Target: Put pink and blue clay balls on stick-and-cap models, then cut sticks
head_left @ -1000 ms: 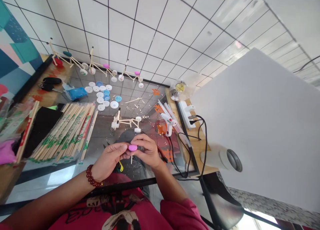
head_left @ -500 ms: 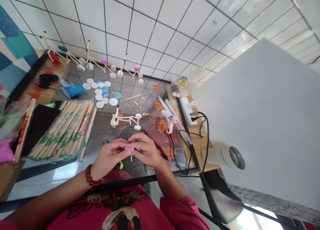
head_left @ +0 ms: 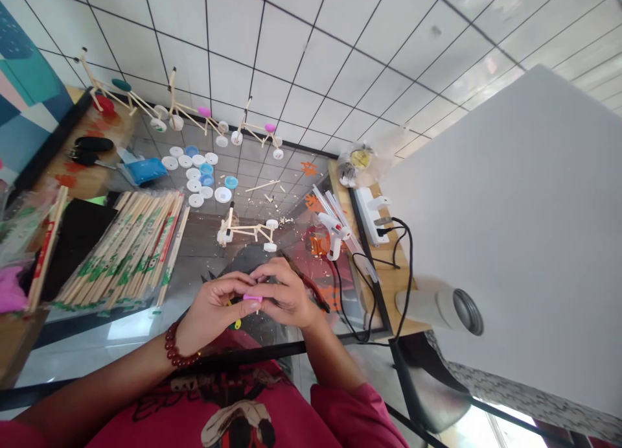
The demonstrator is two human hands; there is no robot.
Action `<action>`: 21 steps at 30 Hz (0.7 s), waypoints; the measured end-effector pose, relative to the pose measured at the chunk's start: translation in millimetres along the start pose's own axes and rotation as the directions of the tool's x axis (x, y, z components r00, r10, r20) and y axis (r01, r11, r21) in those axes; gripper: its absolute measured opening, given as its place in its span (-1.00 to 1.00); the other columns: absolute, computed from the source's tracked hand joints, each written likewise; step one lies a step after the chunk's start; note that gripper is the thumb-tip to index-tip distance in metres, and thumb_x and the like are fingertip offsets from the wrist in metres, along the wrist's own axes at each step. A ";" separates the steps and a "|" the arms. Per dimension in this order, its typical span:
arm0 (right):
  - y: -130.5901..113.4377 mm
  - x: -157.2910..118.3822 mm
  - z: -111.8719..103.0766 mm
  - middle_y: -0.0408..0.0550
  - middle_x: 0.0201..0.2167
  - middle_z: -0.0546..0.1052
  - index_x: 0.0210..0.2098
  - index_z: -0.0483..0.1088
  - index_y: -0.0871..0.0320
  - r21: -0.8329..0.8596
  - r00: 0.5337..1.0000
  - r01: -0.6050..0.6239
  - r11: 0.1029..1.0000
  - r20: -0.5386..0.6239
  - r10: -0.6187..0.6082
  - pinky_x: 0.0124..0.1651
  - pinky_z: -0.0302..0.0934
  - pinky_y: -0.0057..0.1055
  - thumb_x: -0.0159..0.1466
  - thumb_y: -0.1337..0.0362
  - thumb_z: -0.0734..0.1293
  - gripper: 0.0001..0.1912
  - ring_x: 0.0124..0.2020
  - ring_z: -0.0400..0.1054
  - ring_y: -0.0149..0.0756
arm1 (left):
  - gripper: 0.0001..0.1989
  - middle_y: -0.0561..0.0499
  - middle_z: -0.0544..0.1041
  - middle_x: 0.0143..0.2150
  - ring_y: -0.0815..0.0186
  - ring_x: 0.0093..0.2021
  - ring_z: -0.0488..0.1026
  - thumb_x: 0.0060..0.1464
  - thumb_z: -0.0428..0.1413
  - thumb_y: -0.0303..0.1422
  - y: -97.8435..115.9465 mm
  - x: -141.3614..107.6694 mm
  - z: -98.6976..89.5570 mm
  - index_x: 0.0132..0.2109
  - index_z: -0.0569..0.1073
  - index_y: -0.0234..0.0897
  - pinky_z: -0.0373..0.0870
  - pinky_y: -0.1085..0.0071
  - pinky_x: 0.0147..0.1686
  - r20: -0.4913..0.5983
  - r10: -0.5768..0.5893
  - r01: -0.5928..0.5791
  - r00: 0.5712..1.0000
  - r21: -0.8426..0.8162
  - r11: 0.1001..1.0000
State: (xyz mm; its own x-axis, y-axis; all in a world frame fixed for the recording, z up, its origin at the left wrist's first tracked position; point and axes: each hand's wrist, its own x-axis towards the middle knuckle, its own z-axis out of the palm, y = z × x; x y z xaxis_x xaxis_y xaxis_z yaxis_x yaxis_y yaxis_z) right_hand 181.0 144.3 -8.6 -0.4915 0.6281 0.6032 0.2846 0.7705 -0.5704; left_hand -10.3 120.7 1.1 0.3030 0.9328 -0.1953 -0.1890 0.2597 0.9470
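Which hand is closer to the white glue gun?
Right. The right hand is below and left of the glue gun; the left hand is farther off to the left.

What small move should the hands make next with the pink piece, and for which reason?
Probably turn the pink piece slightly to check its shape. The left hand and right hand both hold it and cover part of it, so its outline is hard to judge, whereas the pink seat on the stick model behind shows a rounded form.
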 end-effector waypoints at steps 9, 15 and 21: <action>-0.2 0.0 2.3 0.01 -0.14 0.54 -0.08 0.49 0.07 -0.016 0.999 0.034 0.999 -0.006 -0.034 -0.11 0.29 -0.25 0.36 0.23 0.34 -0.83 -0.18 0.47 -0.30 | -0.91 -0.06 0.60 -0.22 0.27 -0.18 0.54 -0.08 0.42 -0.30 -4.0 -0.2 1.6 -0.36 0.72 -0.17 0.50 0.42 -0.15 0.003 -0.055 0.055 0.998 -0.127 0.990; -1.5 -0.8 1.0 -0.01 -0.15 0.56 -0.03 0.52 0.04 0.026 0.993 -0.096 0.995 -0.068 0.098 -0.06 0.36 -0.28 0.35 0.19 0.38 -0.79 -0.16 0.47 -0.30 | -0.76 -0.07 0.67 -0.21 0.28 -0.18 0.53 -0.02 0.38 -0.16 -8.0 2.4 1.5 -0.23 0.73 -0.18 0.47 0.41 -0.11 0.051 -0.155 0.163 0.987 -0.247 0.955; 0.1 -2.3 1.6 0.00 -0.15 0.57 -0.04 0.54 0.03 0.075 0.972 -0.190 0.979 -0.123 0.199 -0.05 0.41 -0.30 0.28 0.14 0.46 -0.73 -0.14 0.50 -0.28 | -0.67 -0.07 0.68 -0.28 0.33 -0.30 0.51 -0.06 0.40 -0.10 -10.5 2.8 1.1 -0.22 0.72 -0.22 0.48 0.43 -0.20 0.038 -0.272 0.266 0.962 -0.376 0.888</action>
State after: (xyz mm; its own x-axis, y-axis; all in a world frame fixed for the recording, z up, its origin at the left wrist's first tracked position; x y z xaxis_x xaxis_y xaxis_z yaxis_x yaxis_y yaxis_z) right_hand 180.8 142.7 -10.9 -0.3200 0.7771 0.5419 0.3100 0.6264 -0.7152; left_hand -6.5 120.3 -9.1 0.3783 0.8168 -0.4356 -0.4382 0.5725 0.6930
